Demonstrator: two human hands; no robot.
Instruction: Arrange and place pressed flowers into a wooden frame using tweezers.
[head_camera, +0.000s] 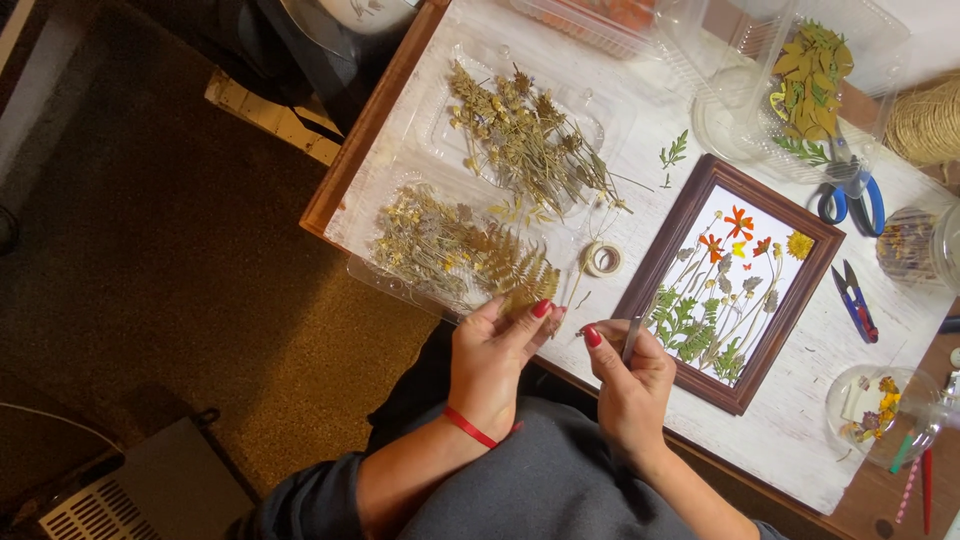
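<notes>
Left hand (492, 352): it sat at the near edge of the counter (800, 430), fingers (538, 310) curled in and pinched on a fern (520, 272), a red band (468, 427) round the wrist.
Right hand (628, 372): just beside the left, closed round slim metal tweezers (632, 338); whether the tips gripped anything I could not tell.
Fern: brown and dry, its lower end under the left fingertips, the rest lying over the edge of a clear tray.
Near tray (400, 275): clear plastic, heaped with pale dried flowers (425, 245), left of the hands.
Frame (830, 232): dark wood, tilted, right of the hands, with pressed orange and yellow flowers and green leaves laid out on white.
Tape roll (602, 259): small, between the trays and the frame.
Snips (853, 298): blue-handled, just right of the frame.
Cup (872, 410): clear, at the right, holding bits of petals.
Far tray (590, 125): another clear one, with brown dried stems (525, 140).
Scissors (853, 190): blue handles, beyond the frame.
Leaf box (870, 60): clear, at the far right, with yellow-green leaves (810, 75) inside.
Twine (925, 122): a coil at the far right edge.
</notes>
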